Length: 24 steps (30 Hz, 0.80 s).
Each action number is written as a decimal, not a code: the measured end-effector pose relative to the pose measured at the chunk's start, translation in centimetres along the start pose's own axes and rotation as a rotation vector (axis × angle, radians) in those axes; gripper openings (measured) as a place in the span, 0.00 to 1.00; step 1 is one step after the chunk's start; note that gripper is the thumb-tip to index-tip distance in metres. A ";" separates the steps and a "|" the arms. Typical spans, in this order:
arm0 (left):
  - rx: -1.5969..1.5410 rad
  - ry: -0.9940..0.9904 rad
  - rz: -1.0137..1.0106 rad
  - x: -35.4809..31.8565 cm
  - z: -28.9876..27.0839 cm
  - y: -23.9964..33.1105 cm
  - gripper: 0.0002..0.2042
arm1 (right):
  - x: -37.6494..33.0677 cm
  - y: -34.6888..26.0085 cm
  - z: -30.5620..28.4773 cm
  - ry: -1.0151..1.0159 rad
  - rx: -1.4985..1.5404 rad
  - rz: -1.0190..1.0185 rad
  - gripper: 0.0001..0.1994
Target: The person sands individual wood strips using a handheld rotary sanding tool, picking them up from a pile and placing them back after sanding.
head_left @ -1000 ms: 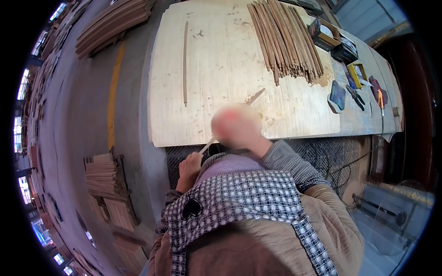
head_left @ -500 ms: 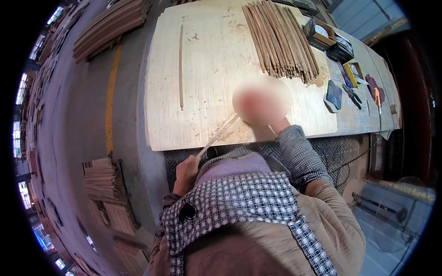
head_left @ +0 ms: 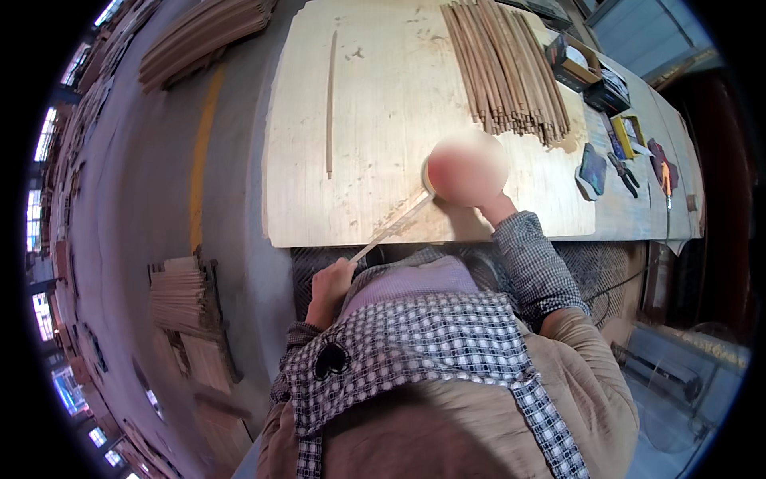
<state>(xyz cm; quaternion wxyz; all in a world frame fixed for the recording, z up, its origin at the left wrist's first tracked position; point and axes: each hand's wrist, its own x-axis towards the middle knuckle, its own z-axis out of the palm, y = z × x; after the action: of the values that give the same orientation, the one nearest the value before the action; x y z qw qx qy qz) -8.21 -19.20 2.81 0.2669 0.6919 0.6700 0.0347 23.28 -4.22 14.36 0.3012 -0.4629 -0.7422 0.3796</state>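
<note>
My left hand [head_left: 329, 289] is closed around the near end of a slim wooden strip [head_left: 391, 229], low beside my apron at the table's front edge. From there the strip slants up and right over the tabletop. Its far end runs into a round blurred patch that also covers most of my right hand [head_left: 498, 209]. Only the wrist and heel of that hand show, so its fingers and anything in them are hidden. One thin wooden stick [head_left: 330, 104] lies by itself on the pale wooden table [head_left: 383, 88]. A bundle of brown sticks [head_left: 511, 72] lies beyond my right hand.
At the right stand open small boxes [head_left: 573, 62] and a yellow box [head_left: 630, 136]. Pliers [head_left: 624, 174], a dark pad [head_left: 591, 171] and an orange-handled air gun [head_left: 666, 177] lie near them. Stacked boards [head_left: 203, 40] and bundled slats [head_left: 185, 299] stand on the floor leftward.
The view has shifted slightly, so the table sits a little higher and further right. My left hand still grips the strip, and the blurred patch still covers my right hand.
</note>
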 end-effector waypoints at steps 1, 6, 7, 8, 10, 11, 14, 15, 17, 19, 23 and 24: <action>-0.004 -0.011 -0.001 0.0 -0.2 0.3 0.18 | -0.5 0.5 1.0 -0.046 -0.018 0.048 0.17; -0.049 0.017 0.015 0.2 -0.2 0.5 0.17 | -3.1 7.7 11.3 -0.035 -0.802 -0.344 0.24; -0.063 0.035 0.026 0.2 -0.2 0.3 0.17 | -2.9 6.3 12.8 -0.108 -0.720 -0.308 0.23; -0.048 0.033 0.019 0.2 -0.1 0.1 0.17 | -2.8 4.7 14.0 -0.176 -0.641 -0.264 0.23; -0.013 0.023 0.023 0.6 0.3 -0.2 0.17 | -3.9 5.2 17.4 -0.099 -0.419 -0.250 0.20; -0.005 0.027 0.033 0.9 0.2 -0.1 0.17 | -4.1 5.8 18.2 -0.061 -0.308 -0.247 0.19; 0.005 0.039 0.033 0.8 0.1 -0.3 0.17 | -3.4 2.2 13.6 0.018 -0.383 -0.324 0.18; 0.000 0.044 0.031 0.8 0.4 -0.8 0.16 | -2.5 0.4 11.0 -0.079 -0.382 -0.091 0.19; -0.037 0.051 0.069 -0.1 -0.1 -0.3 0.16 | -0.9 -1.7 6.5 -0.126 -0.417 0.239 0.19; -0.083 0.085 0.136 -1.0 -2.7 2.4 0.16 | 0.2 -1.6 3.9 -0.055 -0.445 0.230 0.23; 0.055 -0.158 0.113 1.1 -1.3 1.5 0.13 | -0.6 4.7 2.2 0.104 -0.508 0.189 0.23; 0.093 -0.052 0.190 1.0 -2.5 2.2 0.13 | -0.7 6.4 3.6 0.141 -0.531 0.085 0.26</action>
<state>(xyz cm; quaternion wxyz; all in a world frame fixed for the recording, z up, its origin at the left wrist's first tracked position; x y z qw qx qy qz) -7.12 -17.33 5.50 0.2476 0.7646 0.5950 0.0107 23.61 -4.06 7.01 0.2043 -0.5815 -0.7729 0.1509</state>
